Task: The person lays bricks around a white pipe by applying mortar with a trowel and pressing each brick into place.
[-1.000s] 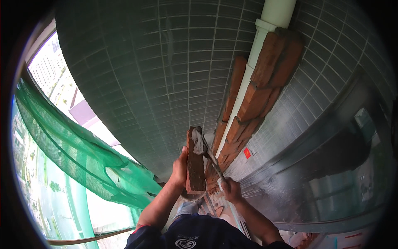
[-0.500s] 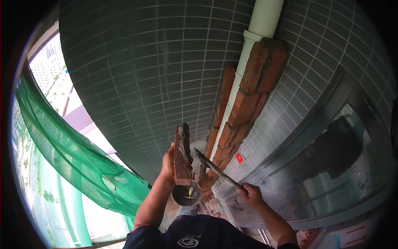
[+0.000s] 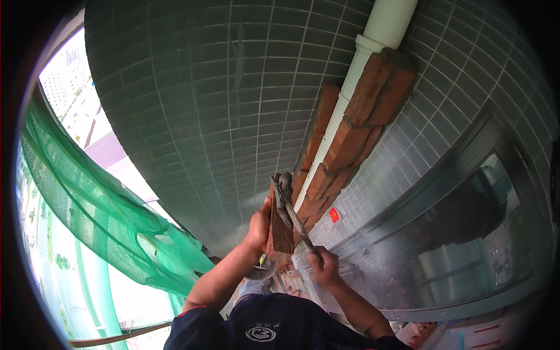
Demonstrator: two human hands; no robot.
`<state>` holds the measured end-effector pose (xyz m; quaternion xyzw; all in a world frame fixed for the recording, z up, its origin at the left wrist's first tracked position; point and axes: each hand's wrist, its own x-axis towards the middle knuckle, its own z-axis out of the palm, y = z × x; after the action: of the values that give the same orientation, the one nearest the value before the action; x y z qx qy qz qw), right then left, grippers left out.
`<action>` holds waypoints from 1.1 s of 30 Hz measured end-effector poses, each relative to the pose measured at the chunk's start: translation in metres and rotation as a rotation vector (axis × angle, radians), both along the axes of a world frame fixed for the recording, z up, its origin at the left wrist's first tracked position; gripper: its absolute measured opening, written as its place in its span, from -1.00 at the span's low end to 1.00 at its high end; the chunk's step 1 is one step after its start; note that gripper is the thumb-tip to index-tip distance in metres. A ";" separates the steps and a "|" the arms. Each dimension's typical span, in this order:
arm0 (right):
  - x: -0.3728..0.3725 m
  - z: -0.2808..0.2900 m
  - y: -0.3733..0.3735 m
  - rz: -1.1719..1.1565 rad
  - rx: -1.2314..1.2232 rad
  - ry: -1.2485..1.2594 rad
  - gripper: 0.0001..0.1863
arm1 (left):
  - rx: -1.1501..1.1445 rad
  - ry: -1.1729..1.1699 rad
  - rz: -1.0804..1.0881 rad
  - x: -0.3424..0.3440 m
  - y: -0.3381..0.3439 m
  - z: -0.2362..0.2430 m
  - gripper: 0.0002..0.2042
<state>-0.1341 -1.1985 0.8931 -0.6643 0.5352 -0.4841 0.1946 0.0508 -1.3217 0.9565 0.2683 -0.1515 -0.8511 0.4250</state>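
Note:
My left hand (image 3: 261, 226) is closed around a red brick (image 3: 282, 240) and holds it up in front of my body. Grey mortar (image 3: 283, 214) coats part of the brick's face. My right hand (image 3: 325, 265) grips the long handle of a trowel (image 3: 301, 226). Its narrow, mortar-smeared head touches the mortar at the brick's far end. Beneath the brick, partly hidden by it, is a bucket (image 3: 269, 274) with a small yellow-topped item (image 3: 263, 258) in it.
Red bricks (image 3: 344, 146) are stacked with mortar along both sides of a white vertical pipe (image 3: 353, 87). Dark tiled walls (image 3: 192, 105) meet behind the pipe. Green netting (image 3: 116, 221) hangs at an opening on the left. A metal-framed window (image 3: 466, 227) is on the right.
The brick has moved right and its far end is turned toward the trowel. My right hand has come left, bringing the trowel onto the mortar. The bucket is now more covered.

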 end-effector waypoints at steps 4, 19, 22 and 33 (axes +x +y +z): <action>-0.002 -0.002 0.000 -0.013 -0.038 0.046 -0.73 | 0.018 0.034 0.015 0.009 -0.008 -0.010 -0.59; -0.043 -0.004 -0.003 0.136 0.017 0.457 -0.75 | 0.091 0.063 0.142 0.068 -0.048 -0.026 -0.59; -0.056 -0.008 -0.003 0.132 0.058 0.507 -0.75 | 0.112 0.023 0.176 0.082 -0.051 -0.031 -0.63; -0.006 -0.007 -0.062 0.014 0.142 0.228 -0.77 | -0.135 -0.026 0.034 0.088 -0.046 -0.046 -0.48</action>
<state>-0.1398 -1.2608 0.8857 -0.7033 0.5820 -0.3652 0.1823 0.1384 -1.3679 0.9106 0.2525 -0.2094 -0.8280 0.4548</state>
